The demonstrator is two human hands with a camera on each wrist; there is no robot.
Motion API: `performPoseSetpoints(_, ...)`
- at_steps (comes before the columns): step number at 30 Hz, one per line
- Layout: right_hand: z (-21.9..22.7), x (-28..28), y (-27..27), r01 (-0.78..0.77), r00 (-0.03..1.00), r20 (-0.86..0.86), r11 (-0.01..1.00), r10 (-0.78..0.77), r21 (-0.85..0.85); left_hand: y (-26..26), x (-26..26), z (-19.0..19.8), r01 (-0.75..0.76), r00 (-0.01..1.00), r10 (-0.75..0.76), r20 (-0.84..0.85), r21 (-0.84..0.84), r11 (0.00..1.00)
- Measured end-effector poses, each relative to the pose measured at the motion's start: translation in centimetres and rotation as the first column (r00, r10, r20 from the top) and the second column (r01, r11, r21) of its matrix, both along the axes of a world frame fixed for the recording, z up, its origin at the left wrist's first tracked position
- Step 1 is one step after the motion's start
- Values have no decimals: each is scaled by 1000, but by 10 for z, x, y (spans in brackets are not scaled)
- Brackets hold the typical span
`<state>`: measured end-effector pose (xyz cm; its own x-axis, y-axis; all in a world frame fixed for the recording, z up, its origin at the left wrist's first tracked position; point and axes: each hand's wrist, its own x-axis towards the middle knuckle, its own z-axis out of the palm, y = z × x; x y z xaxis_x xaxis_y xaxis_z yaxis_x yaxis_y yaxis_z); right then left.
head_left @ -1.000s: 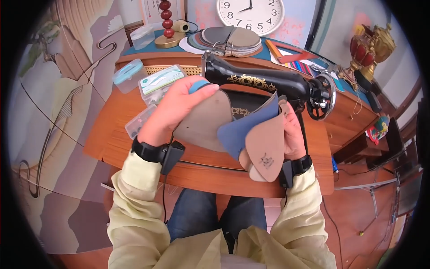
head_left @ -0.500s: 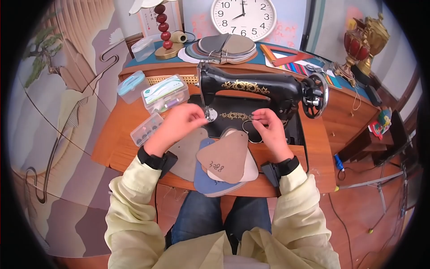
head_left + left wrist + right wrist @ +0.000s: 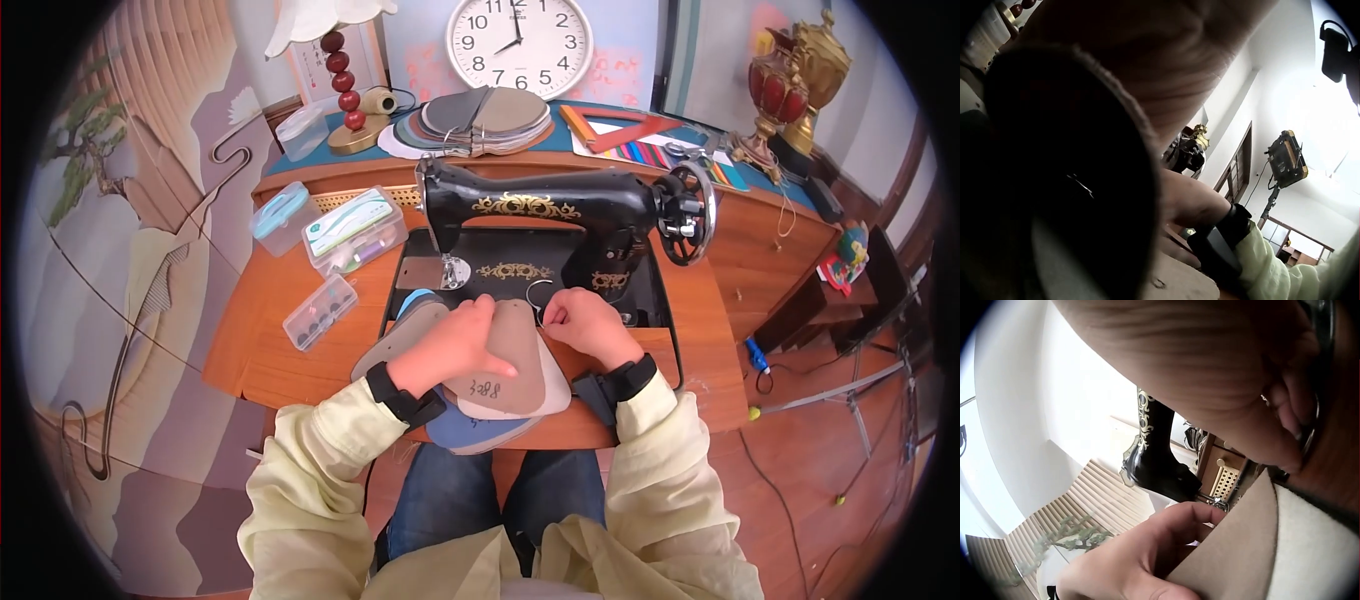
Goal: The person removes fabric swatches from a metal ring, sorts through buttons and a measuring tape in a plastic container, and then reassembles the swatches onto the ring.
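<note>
My left hand (image 3: 455,345) grips the left side of a tan, rounded leather-like sample piece (image 3: 525,350) marked 3288, thumb across its face. A white piece (image 3: 548,385) and a blue piece (image 3: 470,430) lie beneath it, while a grey-brown one (image 3: 385,345) shows at the left. Near the top of these samples, my right hand (image 3: 585,325) pinches an open metal ring (image 3: 533,290) between thumb and fingers. In the right wrist view the ring (image 3: 1313,431) curves past the fingertips, beside the tan piece (image 3: 1235,550). The left wrist view is mostly filled by a dark piece (image 3: 1072,162).
A black sewing machine (image 3: 540,195) stands just behind the hands. Clear plastic boxes (image 3: 350,230) and a small case of bobbins (image 3: 320,312) sit at the left. Another ringed sample stack (image 3: 480,120) lies on the back shelf by a lamp (image 3: 340,75) and clock.
The samples, held up a second ago, came down onto the machine table. My left hand then moved from beside the needle onto the tan piece; the right hand lowered onto the ring.
</note>
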<state>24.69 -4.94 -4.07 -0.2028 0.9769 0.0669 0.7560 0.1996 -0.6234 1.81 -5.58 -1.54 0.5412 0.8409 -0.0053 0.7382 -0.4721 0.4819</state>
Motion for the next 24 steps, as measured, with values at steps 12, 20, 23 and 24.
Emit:
performPoseSetpoints(12, -3, -3, -2, 59, 997, -56, 992, -53, 115, 44, 19, 14, -134, 987, 137, 83, -42, 990)
performPoseSetpoints(20, 2, -2, -6, 59, 997, -55, 992, -54, 107, 61, 17, 0, -44, 993, 52, 103, -77, 996)
performPoseSetpoints(23, 8, -5, -9, 80, 997, -3, 990, -80, 116, 69, 8, 0, -32, 976, 93, 199, -289, 957)
performPoseSetpoints(24, 11, -6, -11, 103, 994, 24, 988, -107, 119, 73, 4, -3, -19, 966, 114, 233, -375, 927)
